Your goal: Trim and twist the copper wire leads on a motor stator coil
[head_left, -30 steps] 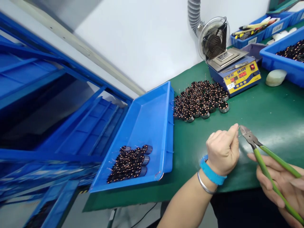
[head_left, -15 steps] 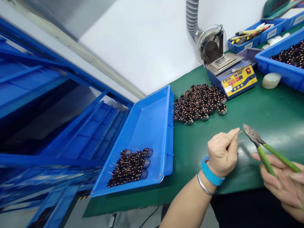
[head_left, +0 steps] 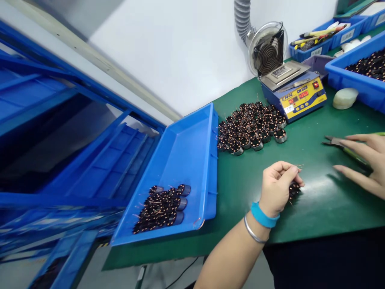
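My left hand point(head_left: 278, 184), with a blue band and a metal bangle at the wrist, is closed on a small motor stator point(head_left: 294, 191) with black insulation and copper windings. Thin copper wire ends point(head_left: 299, 165) stick out above the fingertips. Much of this stator is hidden by the hand. At the right edge my right hand point(head_left: 368, 160) is open, its fingers stretched and apart. Diagonal cutting pliers point(head_left: 332, 141) with green handles lie by the table surface, partly behind those fingers. Whether the fingers still touch the handles is hard to tell.
A pile of stators point(head_left: 252, 126) sits on the green table point(head_left: 315, 216). To its left, a blue tray point(head_left: 186, 148) holds more stators in rows. Behind stand a blue-yellow heating unit point(head_left: 296, 96) and a fume duct point(head_left: 243, 20). Another blue bin point(head_left: 345, 86) is at right.
The pliers have moved from beside the wire ends up and right, down towards the table. My right hand has loosened and spread its fingers. My left hand has turned, bringing the stator into view.
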A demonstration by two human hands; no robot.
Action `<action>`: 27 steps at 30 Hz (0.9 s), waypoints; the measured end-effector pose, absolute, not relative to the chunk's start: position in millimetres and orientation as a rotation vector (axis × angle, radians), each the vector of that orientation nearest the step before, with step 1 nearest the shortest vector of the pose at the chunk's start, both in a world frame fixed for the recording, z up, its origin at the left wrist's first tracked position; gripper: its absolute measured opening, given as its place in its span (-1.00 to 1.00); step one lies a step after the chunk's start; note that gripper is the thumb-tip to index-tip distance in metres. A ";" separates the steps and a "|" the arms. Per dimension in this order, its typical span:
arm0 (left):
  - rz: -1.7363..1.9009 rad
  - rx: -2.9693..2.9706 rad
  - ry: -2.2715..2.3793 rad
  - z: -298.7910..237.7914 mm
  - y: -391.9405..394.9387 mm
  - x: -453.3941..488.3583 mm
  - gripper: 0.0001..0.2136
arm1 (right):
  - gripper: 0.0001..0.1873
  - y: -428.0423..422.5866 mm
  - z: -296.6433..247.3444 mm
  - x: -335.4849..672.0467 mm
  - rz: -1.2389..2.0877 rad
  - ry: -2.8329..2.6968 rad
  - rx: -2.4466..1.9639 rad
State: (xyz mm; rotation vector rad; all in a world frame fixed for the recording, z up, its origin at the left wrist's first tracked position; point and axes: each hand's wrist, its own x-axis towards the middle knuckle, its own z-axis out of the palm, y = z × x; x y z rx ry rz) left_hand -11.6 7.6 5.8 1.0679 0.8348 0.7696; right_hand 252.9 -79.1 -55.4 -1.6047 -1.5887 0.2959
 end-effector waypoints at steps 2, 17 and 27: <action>0.764 1.081 0.857 5.7 7.0 -11.2 -0.53 | -0.42 -60.3 -29.2 228.1 0.278 -1.730 -1.456; 0.709 0.987 0.911 10.9 11.7 -11.6 -0.52 | -0.38 -18.3 -2.4 194.1 1.002 -1.656 -1.107; 0.602 0.884 0.872 9.3 13.8 -14.3 -0.42 | -0.77 -21.5 -7.7 212.3 0.005 -2.217 -0.866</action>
